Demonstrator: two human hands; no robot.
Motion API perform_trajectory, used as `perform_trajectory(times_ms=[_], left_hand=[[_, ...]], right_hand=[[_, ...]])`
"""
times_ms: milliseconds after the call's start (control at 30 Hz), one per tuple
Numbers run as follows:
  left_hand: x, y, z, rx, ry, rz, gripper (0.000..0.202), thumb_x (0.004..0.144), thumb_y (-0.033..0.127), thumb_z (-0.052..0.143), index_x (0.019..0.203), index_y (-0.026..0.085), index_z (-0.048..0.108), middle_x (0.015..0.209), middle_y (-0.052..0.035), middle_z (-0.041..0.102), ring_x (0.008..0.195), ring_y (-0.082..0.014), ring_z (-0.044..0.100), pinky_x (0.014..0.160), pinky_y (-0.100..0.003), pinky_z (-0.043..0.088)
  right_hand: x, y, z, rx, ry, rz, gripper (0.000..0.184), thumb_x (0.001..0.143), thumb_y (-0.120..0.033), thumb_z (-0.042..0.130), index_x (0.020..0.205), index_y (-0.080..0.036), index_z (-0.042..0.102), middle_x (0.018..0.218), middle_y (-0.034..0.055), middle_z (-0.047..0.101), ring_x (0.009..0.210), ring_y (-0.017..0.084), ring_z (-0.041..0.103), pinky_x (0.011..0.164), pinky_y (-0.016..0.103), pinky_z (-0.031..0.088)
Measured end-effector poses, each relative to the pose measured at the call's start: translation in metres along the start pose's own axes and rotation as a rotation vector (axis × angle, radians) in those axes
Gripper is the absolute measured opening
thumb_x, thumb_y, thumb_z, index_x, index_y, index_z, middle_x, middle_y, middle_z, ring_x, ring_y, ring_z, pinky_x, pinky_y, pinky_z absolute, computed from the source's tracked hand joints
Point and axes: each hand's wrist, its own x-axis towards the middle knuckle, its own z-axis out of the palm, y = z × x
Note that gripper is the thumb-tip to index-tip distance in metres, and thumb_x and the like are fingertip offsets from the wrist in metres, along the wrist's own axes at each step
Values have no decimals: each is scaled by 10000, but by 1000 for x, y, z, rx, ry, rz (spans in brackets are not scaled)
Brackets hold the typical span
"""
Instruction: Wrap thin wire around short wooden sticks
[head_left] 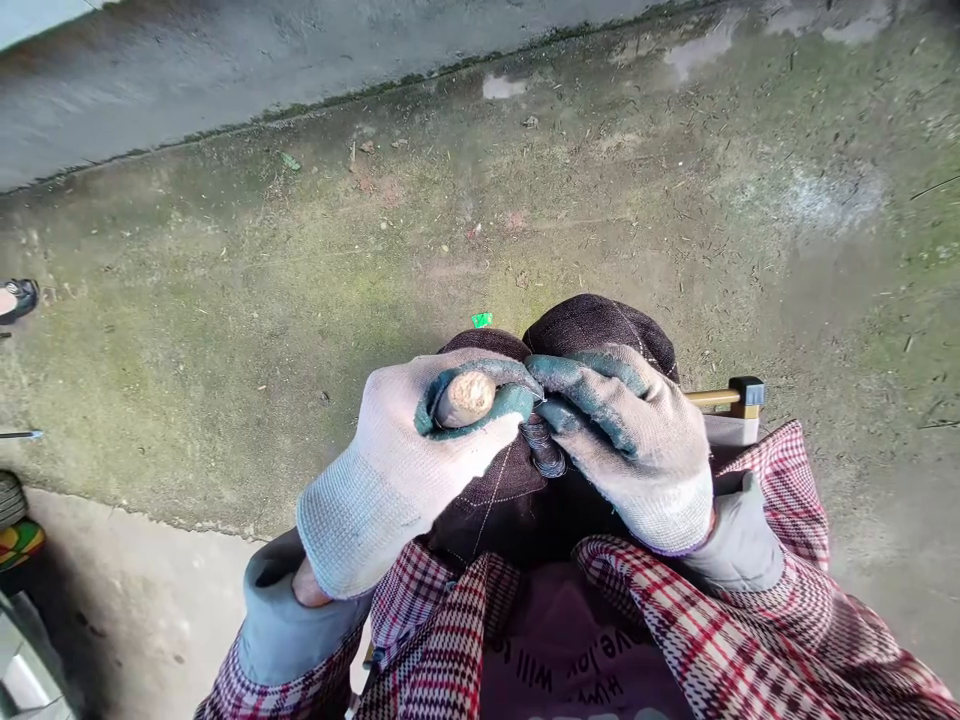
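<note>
My left hand (pixel 420 430), in a white knit glove with a green-coated palm, is wrapped around a round wooden stick (pixel 469 396). The stick's pale, rough end faces up at me, and its lower part is hidden. Against the left fingertips, my right hand (pixel 630 430), gloved alike, is closed in a pinch. A thin glint shows where the fingertips meet, too small to name. Just below them hangs a small bundle of dark, thin wire-like loops (pixel 547 447). Both hands are above my lap, over dark trousers (pixel 600 325).
A tan bar with a black end cap (pixel 746 392) sticks out to the right of my lap. A green scrap (pixel 481 320) lies on the stained concrete floor (pixel 300 260). Another person's shoe (pixel 22 298) shows at the left edge. A low grey concrete ledge (pixel 225 80) runs across the top.
</note>
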Motion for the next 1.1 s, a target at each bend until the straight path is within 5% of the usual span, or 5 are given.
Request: perform_trajectory(times_ms=[233, 900, 1100], left_hand=[[-8, -5, -5, 12, 41, -13, 115, 839, 257, 687, 866, 206, 787, 795, -17, 772, 765, -211, 745, 692, -305, 643], [-25, -8, -7, -11, 81, -31, 104, 858, 259, 680, 856, 250, 784, 821, 0, 776, 747, -192, 738, 696, -301, 646], [-31, -17, -1, 24, 75, 111, 125, 805, 176, 725, 858, 263, 797, 890, 14, 790, 852, -191, 747, 818, -304, 634]], right_hand=[[3, -3, 1, 197, 12, 39, 272, 941, -292, 666, 1210, -317, 694, 1053, 24, 736, 945, 219, 731, 816, 338, 607], [3, -15, 5, 204, 62, 66, 112, 911, -319, 683, 983, -308, 768, 951, 13, 714, 863, 188, 717, 782, 330, 580], [-2, -12, 9, 180, 148, 78, 105, 899, -311, 704, 984, -313, 765, 939, 25, 723, 850, 212, 721, 751, 345, 599]])
